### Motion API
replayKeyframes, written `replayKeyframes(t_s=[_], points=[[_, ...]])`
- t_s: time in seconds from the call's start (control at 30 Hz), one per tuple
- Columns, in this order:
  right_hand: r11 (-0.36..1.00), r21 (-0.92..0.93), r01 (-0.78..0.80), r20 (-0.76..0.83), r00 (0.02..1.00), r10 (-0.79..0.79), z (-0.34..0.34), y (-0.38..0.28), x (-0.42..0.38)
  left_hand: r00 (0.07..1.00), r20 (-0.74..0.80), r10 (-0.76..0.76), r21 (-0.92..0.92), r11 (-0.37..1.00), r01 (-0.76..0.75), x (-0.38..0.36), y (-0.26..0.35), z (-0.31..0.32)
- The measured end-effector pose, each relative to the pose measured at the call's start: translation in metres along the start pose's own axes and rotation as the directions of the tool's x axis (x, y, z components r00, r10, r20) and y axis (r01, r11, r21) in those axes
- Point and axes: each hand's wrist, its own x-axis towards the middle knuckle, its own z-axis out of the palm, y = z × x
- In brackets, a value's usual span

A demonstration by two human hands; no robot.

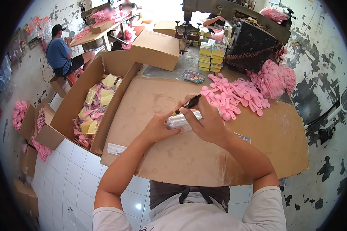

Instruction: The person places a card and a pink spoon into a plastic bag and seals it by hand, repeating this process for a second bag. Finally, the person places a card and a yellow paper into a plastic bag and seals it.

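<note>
My left hand [160, 126] is closed around the near end of a stack of clear plastic bags [180, 121] above the cardboard-covered table [181, 158]. My right hand [209, 124] grips a slim black tool with a yellow end [191, 101], held slanted over the stack; I cannot tell whether it is a marker or a cutter. Just beyond my right hand lies a heap of pink plastic measuring spoons [239, 92]. Part of a printed card [243, 138] shows beside my right forearm.
Left of the table, a large open carton [98, 142] holds packed pink spoons and yellow cards. A closed box [155, 48], printed cards [193, 76] and stacked card bundles [212, 56] stand behind. A black machine [252, 46] is at back right. A person [61, 54] sits at back left.
</note>
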Motion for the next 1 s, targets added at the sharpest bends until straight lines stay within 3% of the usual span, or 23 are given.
replayKeyframes(t_s=[0.03, 0.13, 0.23, 0.33, 0.43, 0.53, 0.67, 0.77, 0.97, 1.0], points=[[1.000, 0.013, -0.011, -0.022, 1.000, 0.012, 0.001, -0.002, -0.001, 1.000, 0.010, -0.011, 0.026, 1.000, 0.011, 0.000, 0.000, 0.000], [0.997, -0.041, -0.060, 0.117, 0.991, 0.065, 0.010, 0.025, -0.006, 0.998, -0.017, 0.053, -0.007, 0.999, -0.053, 0.002, -0.008, 0.002], [0.990, 0.091, -0.109, 0.091, 0.991, 0.101, 0.001, 0.019, 0.002, 0.999, 0.010, -0.040, 0.037, 0.999, 0.039, 0.000, 0.001, 0.000], [0.932, 0.299, -0.206, 0.070, 0.979, 0.194, -0.001, 0.019, 0.005, 0.999, -0.034, -0.012, 0.008, 1.000, 0.012, 0.000, -0.005, 0.003], [0.739, 0.611, -0.284, 0.073, 0.950, 0.305, 0.004, 0.029, 0.004, 1.000, -0.009, -0.019, 0.054, 0.998, 0.019, 0.001, 0.000, 0.001], [0.579, 0.761, -0.292, 0.069, 0.924, 0.375, -0.005, 0.038, 0.004, 1.000, -0.021, 0.011, 0.023, 1.000, -0.011, 0.001, -0.004, 0.004], [0.390, 0.883, -0.260, 0.161, 0.950, 0.268, -0.013, 0.017, 0.006, 1.000, -0.008, -0.019, -0.007, 1.000, 0.019, 0.002, -0.005, 0.004], [0.457, 0.835, -0.307, 0.251, 0.951, 0.180, -0.014, 0.021, 0.007, 1.000, 0.004, -0.031, -0.002, 1.000, 0.031, 0.001, -0.003, 0.003], [0.492, 0.852, -0.179, 0.156, 0.984, 0.087, 0.010, 0.016, 0.015, 0.999, -0.013, 0.032, 0.022, 0.999, -0.032, 0.001, -0.007, 0.004], [0.553, 0.815, -0.169, 0.151, 0.985, 0.079, 0.012, 0.015, 0.017, 1.000, -0.009, 0.029, 0.027, 0.999, -0.029, 0.001, -0.009, 0.004]])
